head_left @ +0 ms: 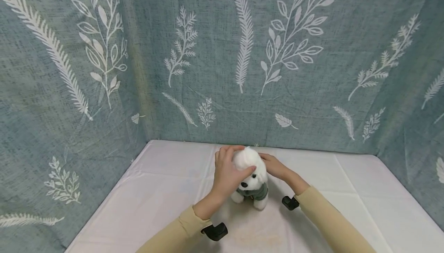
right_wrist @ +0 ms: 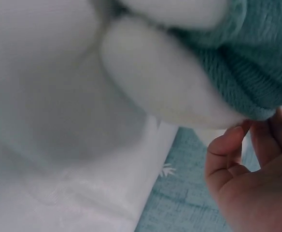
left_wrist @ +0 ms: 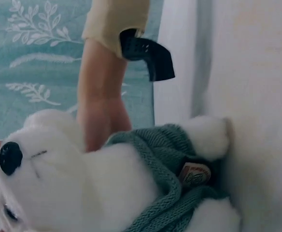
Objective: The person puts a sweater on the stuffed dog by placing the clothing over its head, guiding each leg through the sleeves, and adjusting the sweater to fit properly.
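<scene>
A white plush dog (head_left: pixel 255 185) in a green knitted sweater (left_wrist: pixel 162 169) stands on the white-covered table, facing the head camera. My left hand (head_left: pixel 227 173) grips its head from the left, fingers over the top and thumb across the face beside one eye. Behind the dog, on the right, is my right hand (head_left: pixel 277 168). Its thumb and fingers pinch the sweater's lower hem near the rump in the right wrist view. The left wrist view shows the dog's black nose (left_wrist: pixel 10 158) and a label (left_wrist: pixel 195 174) on the sweater.
A white cloth (head_left: pixel 173 191) covers the table. Blue-green curtains (head_left: pixel 215 68) with white leaf prints hang behind it and at both sides. Black wrist devices (head_left: pixel 215 232) jut from under both beige sleeves (head_left: pixel 333 218).
</scene>
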Demonstrator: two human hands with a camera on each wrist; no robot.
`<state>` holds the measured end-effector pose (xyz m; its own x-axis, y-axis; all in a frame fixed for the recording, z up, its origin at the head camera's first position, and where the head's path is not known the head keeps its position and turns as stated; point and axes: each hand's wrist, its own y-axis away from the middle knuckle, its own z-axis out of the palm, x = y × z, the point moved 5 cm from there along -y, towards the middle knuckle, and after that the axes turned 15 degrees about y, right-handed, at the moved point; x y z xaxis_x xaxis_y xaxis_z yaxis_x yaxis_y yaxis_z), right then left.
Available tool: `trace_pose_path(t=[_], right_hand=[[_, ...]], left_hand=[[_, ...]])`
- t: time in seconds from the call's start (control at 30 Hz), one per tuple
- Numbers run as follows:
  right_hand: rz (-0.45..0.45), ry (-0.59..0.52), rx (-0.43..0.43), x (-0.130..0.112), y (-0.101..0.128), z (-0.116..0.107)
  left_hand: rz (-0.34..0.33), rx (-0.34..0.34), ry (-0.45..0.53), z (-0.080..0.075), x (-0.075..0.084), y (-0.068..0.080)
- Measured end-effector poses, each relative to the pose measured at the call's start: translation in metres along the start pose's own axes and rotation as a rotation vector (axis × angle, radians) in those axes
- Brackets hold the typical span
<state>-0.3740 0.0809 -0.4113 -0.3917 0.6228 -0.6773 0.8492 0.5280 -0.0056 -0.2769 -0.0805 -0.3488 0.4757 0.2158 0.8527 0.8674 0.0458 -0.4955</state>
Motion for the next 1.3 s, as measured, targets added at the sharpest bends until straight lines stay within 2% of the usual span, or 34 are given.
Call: trace_pose_path(t=[0.1,0.23,0.53,0.73,0.9,1.03,1.17,1.23,1.3], right_hand=[[0.035,0.088,0.03,0.006,0.005,-0.004],[0.047,0.199,0.092,0.011,0.014,-0.01],[0.095,0.24,0.256,0.01,0.049,-0.006],[0.151,0.249,0.323,-0.001,0.064,0.002],[0.149,0.255,0.345,-0.006,0.067,0.003],[0.215,0.243,0.368,-0.011,0.075,0.005],[0.317,0.187,0.321,-0.021,0.091,0.016],[0.334,0.171,0.297,-0.026,0.095,0.021],[0.333,0.169,0.295,-0.029,0.096,0.024]], left_hand=[[-0.04,-0.027,0.017,-0.004,-0.001,-0.003],[-0.058,-0.052,0.054,-0.014,-0.004,-0.011],[-0.12,-0.142,0.103,-0.031,-0.017,-0.031],[-0.148,-0.149,0.132,-0.034,-0.026,-0.04],[-0.146,-0.149,0.143,-0.034,-0.026,-0.041],[-0.082,-0.138,0.124,-0.035,-0.023,-0.038],[0.045,-0.141,0.068,-0.033,-0.012,-0.028],[0.114,-0.159,0.017,-0.028,-0.006,-0.025],[0.155,-0.178,-0.025,-0.022,-0.003,-0.023]])
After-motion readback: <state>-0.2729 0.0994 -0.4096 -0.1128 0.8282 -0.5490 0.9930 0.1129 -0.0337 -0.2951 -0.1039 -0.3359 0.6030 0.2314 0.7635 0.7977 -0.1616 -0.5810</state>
